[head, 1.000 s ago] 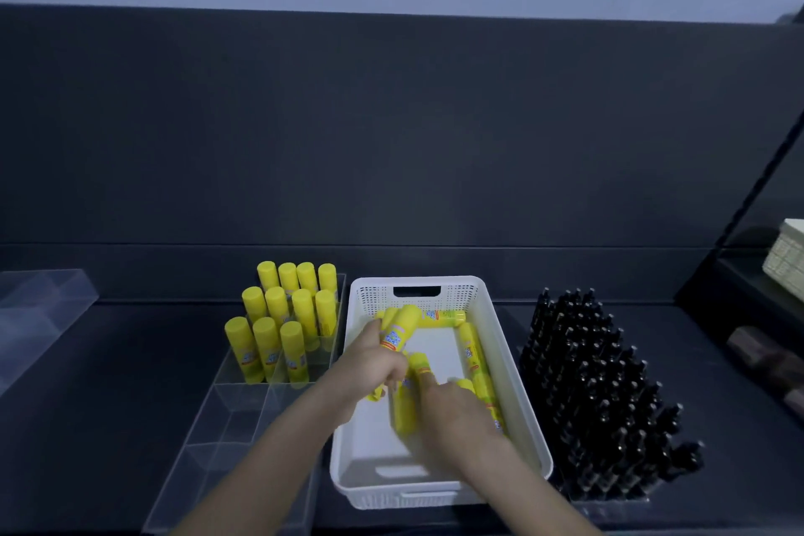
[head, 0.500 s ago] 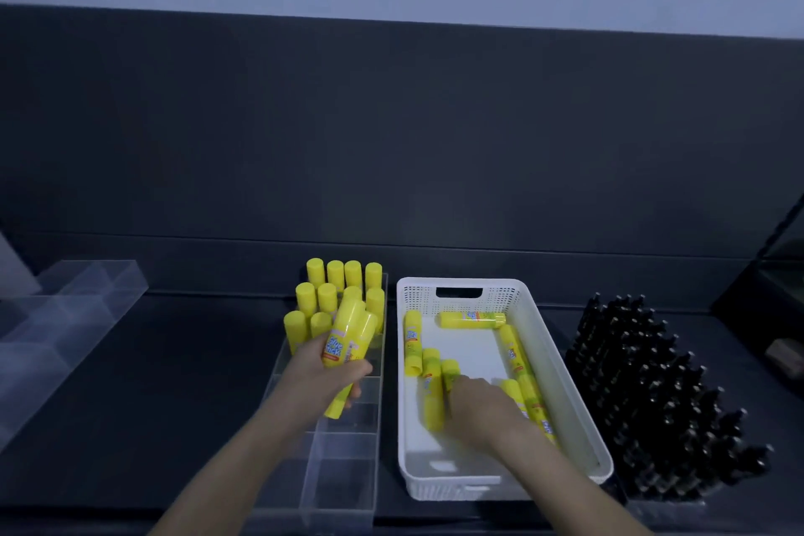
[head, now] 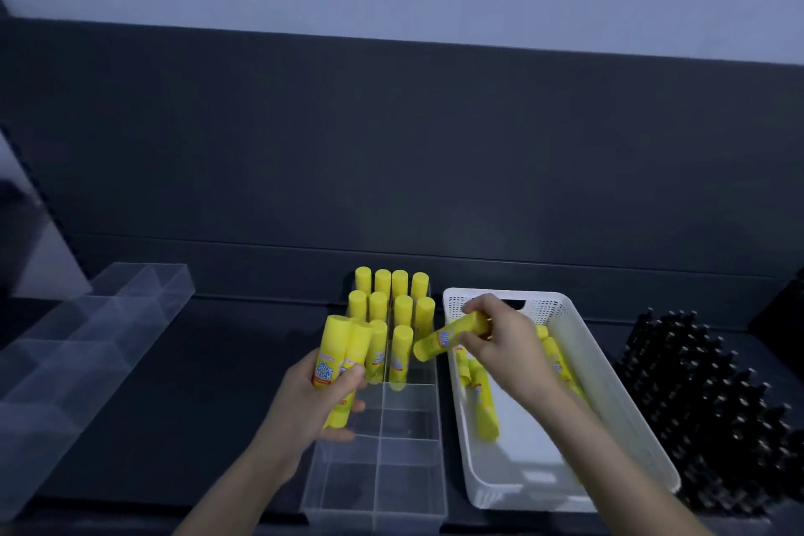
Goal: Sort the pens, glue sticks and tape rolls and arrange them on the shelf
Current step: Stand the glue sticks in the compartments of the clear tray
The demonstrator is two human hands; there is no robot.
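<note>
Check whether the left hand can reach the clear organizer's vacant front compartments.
Likely yes: the left hand, holding glue sticks, hovers beside the clear organizer; nothing covers those compartments.

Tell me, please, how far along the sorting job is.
Done: black pens stand packed at the right; upright glue sticks fill rows in the clear tray. In hand: the left hand holds two sticks, the right hand one stick. Left: loose sticks in the white basket; no tape rolls in view.
</note>
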